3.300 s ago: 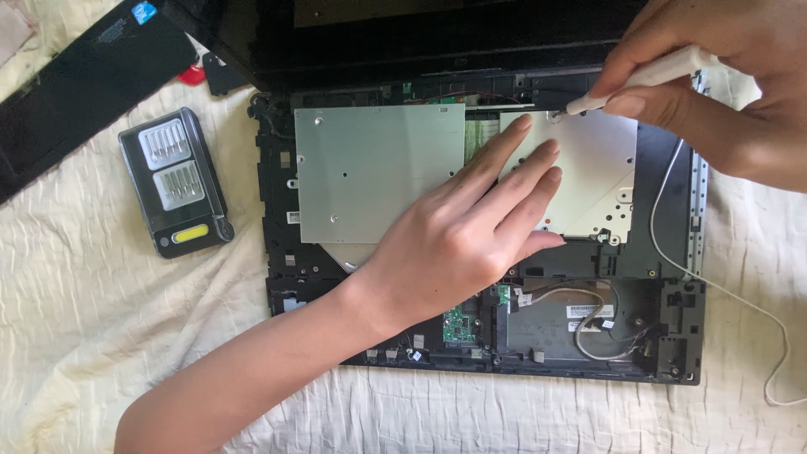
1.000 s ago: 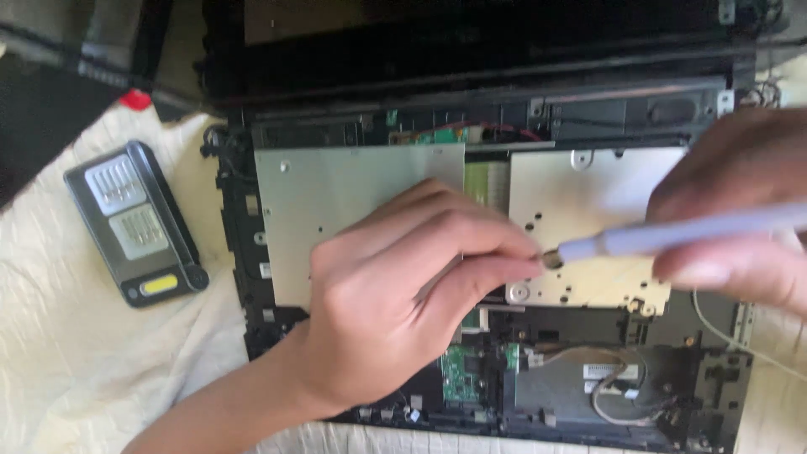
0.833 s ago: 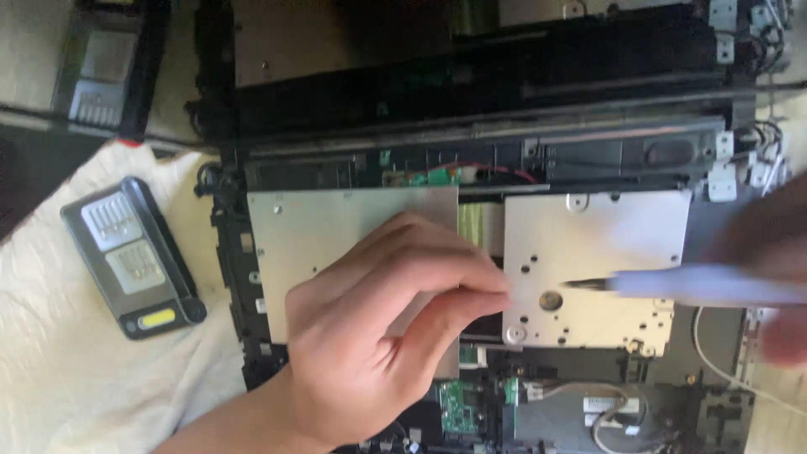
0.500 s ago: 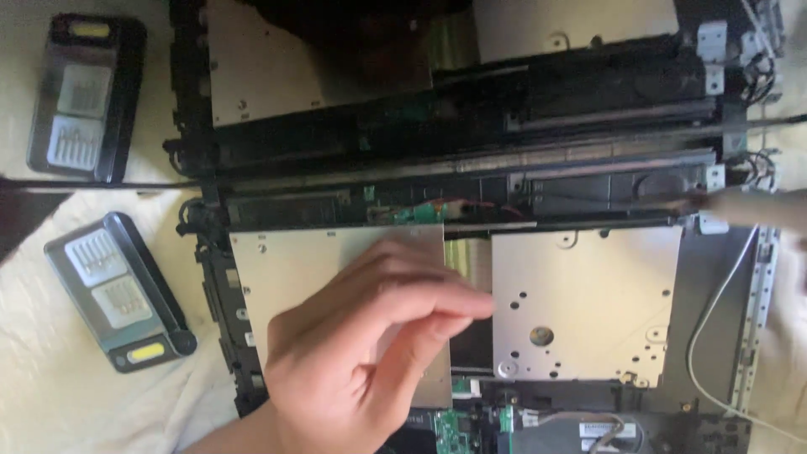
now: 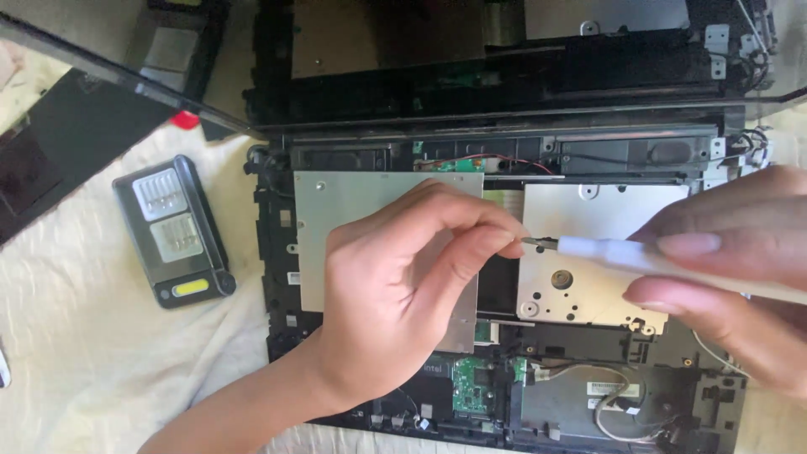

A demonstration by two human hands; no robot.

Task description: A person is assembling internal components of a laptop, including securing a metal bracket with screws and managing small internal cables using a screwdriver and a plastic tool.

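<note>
Two metal shield plates point(image 5: 378, 227) remained in the opened laptop chassis point(image 5: 277, 252); left hand point(image 5: 403, 294) fingers pinched the tip of the white screwdriver point(image 5: 639, 256) gripped by the right hand point(image 5: 731, 269).

Home setting, improvised repair spot, not workshop bench. Cream quilted bedsheet point(image 5: 92, 370) serves as work surface, wrinkled, soft. Opened laptop chassis point(image 5: 504, 210) lies directly on fabric at centre. Small black case point(image 5: 174, 231) at 9 o'clock. Warm daylight, no tool racks.
</note>
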